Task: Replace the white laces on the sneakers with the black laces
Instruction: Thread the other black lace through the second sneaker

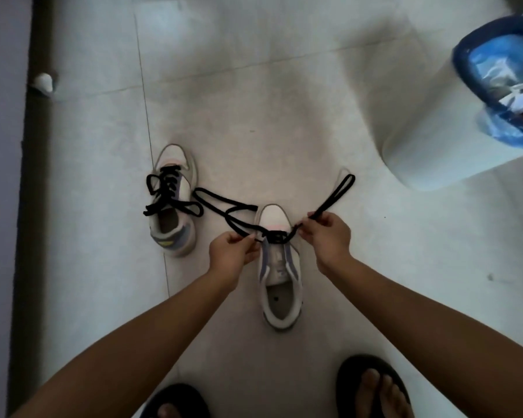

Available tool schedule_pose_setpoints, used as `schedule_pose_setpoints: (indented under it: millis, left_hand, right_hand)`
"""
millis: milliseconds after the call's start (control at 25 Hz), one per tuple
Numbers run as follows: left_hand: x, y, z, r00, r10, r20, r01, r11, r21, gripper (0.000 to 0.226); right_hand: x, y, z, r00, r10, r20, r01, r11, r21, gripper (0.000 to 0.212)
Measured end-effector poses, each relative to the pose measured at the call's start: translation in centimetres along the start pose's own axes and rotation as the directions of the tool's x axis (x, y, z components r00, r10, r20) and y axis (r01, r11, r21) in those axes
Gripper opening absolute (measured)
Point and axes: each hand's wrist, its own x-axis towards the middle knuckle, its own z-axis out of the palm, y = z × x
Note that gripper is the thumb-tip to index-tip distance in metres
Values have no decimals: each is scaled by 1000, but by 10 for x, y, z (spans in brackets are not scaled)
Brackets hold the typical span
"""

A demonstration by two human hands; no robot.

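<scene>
Two feet in black sandals [372, 384] are standing at the near edge of the tiled floor [254, 101], with both bare forearms reaching forward from above them toward the shoe being worked on. Farther out, near the far right corner of the floor, a white bin lined with a blue plastic bag [495, 79] is sitting well apart from the work.

Near the middle of the floor, the unfinished sneaker [280, 267] is lying toe away from the person, heel toward the sandals, probably so the eyelets are facing up and both sides are within easy reach. Its black lace [274, 236] is crossing only the rows nearest the toe; the rows below are looking bare, so by my judgement the lacing is at an early stage. To its left, nearer the dark wall edge, the finished sneaker [172, 203] is already carrying black lacing along its length, set aside out of the way.

Each lace end is being drawn outward, likely to even the lengths and tighten the first crossing. The left hand [231, 254] is pinching the lace just beside the left eyelets, its slack trailing in a loop toward the finished sneaker. The right hand [326, 233] is gripping the other end with curled fingers, wrist raised slightly, a loop of lace sticking out beyond it.

No white laces are visible.
</scene>
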Motion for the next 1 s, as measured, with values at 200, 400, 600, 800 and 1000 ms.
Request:
schedule_pose_setpoints:
  millis: [200,400,600,800,1000]
  left_hand:
    - [-5,-4,2,999,33,-24,-32,999,40,14]
    - [-8,-5,2,997,80,0,-80,993,89,12]
    - [-9,-6,3,991,128,-35,-123,986,114,10]
    - [-13,-10,0,973,229,-36,-214,947,239,15]
    - [-10,-13,-4,959,283,25,-275,904,328,12]
  right_hand:
    - [-18,32,-11,1000,29,-12,-30,990,-140,12]
    - [-17,26,-7,1000,4,-2,-4,999,-53,12]
    - [-17,25,0,999,26,30,-26,1000,7,18]
    - [-19,32,-2,999,-20,-26,17,996,-92,23]
    - [-22,35,-7,990,-142,-8,134,947,-292,25]
